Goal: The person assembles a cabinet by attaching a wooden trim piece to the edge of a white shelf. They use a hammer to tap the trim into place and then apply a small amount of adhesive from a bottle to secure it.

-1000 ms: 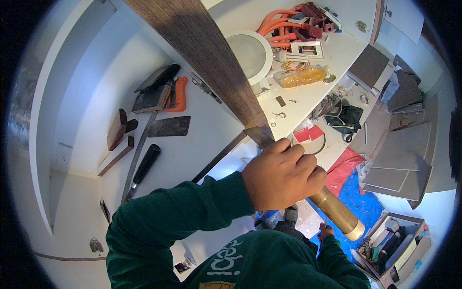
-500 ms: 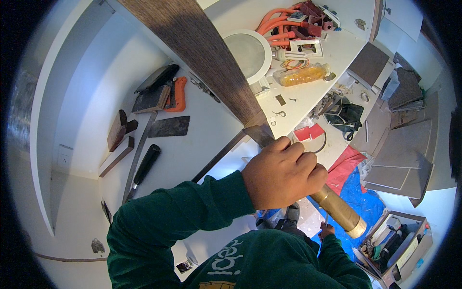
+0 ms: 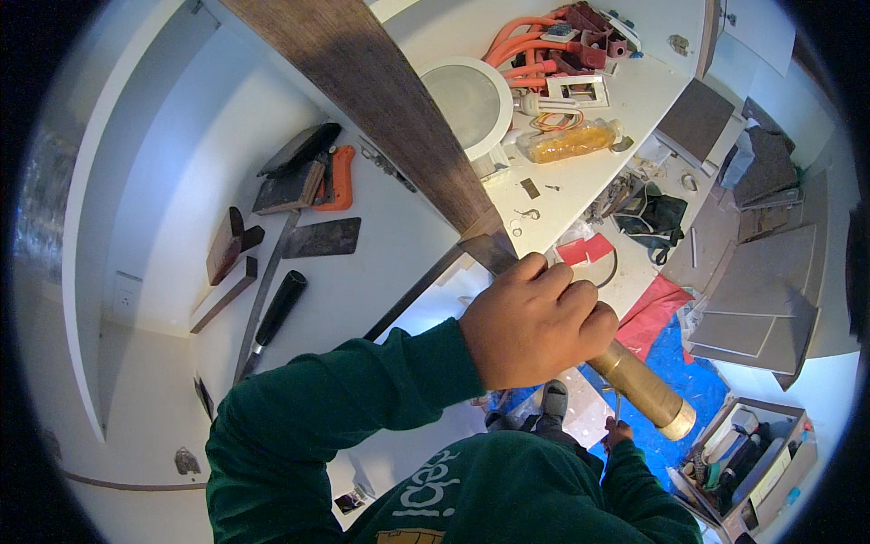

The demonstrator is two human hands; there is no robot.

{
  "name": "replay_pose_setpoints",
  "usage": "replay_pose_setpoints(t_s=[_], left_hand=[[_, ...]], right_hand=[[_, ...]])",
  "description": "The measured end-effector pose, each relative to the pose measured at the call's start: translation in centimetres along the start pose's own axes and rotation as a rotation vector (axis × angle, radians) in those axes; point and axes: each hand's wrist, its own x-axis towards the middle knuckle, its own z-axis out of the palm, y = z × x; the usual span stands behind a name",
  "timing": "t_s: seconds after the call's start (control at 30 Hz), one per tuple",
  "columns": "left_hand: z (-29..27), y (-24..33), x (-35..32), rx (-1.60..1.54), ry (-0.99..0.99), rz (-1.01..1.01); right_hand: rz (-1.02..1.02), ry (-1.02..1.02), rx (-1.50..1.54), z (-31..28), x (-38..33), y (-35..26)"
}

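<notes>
My left hand (image 3: 535,322) is closed around a long tool (image 3: 381,109). Its wide, dark, flat blade runs up and to the left out of the picture. Its round wooden handle (image 3: 643,392), with a brass-coloured end, sticks out below my fist to the lower right. My green sleeve comes in from the lower left. My right hand (image 3: 617,432) hangs low beside my body, small and partly hidden; whether it holds anything is unclear. The blade crosses above a white counter (image 3: 381,272).
On the counter lie a hand saw with an orange handle (image 3: 337,178), dark wood offcuts (image 3: 227,245), a black-handled tool (image 3: 276,308), a round white lamp (image 3: 467,100), orange hoses (image 3: 526,41) and a yellowish bottle (image 3: 571,140). Below are grey tiles (image 3: 752,299), a blue sheet (image 3: 689,363) and a toolbox (image 3: 748,453).
</notes>
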Motion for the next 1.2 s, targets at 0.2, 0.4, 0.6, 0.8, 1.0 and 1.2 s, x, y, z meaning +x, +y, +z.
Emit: replay_pose_setpoints(t_s=[0.2,0.4,0.6,0.8,1.0,1.2], left_hand=[[-0.1,0.0,0.2,0.015,-0.018,-0.004],[0.2,0.0,0.5,0.012,-0.015,-0.024],[0.1,0.0,0.5,0.009,0.010,-0.041],[-0.1,-0.1,0.5,-0.007,0.027,-0.046],[-0.3,-0.1,0.6,-0.036,0.009,-0.068],[-0.8,-0.3,0.6,-0.097,-0.024,-0.085]], right_hand=[[-0.009,-0.003,0.017,0.1,0.2,0.2],[0.029,0.019,-0.011,-0.1,-4.0,-4.0],[-0.060,-0.004,0.050,0.0,-2.0,-2.1],[-0.052,0.060,0.046,0.2,-1.1,-1.2],[0.017,0.017,0.047,-0.3,-2.0,-2.4],[-0.012,0.027,0.055,0.2,-2.5,-3.0]])
